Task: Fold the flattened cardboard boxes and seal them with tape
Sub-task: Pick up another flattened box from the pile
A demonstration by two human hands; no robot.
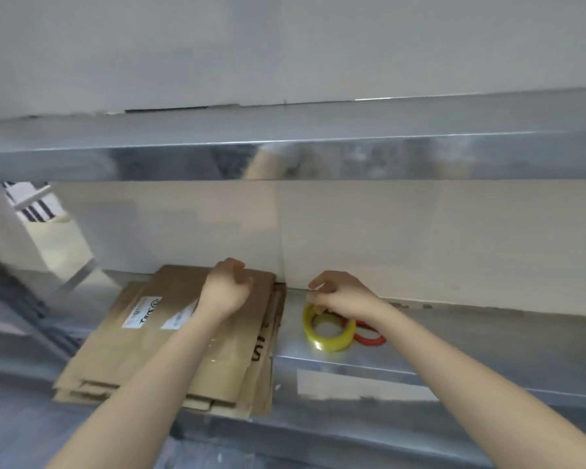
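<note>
A stack of flattened brown cardboard boxes (pixel 170 346) lies on the metal shelf (pixel 454 336), left of centre, with white labels on the top one. My left hand (pixel 229 289) is at the stack's far edge, fingers curled round the edge of the top box. To the right lies a roll of yellowish clear tape (pixel 329 330), tilted a little. My right hand (pixel 339 296) is over the roll's far rim and its curled fingers hold that rim. Both forearms reach in from below.
Red scissor handles (pixel 369 336) lie right behind the tape roll, partly hidden by it. A pale wall panel (pixel 420 238) stands close behind the shelf, and a shiny metal shelf (pixel 318 157) hangs overhead. A white label (pixel 359 384) is on the shelf's front edge.
</note>
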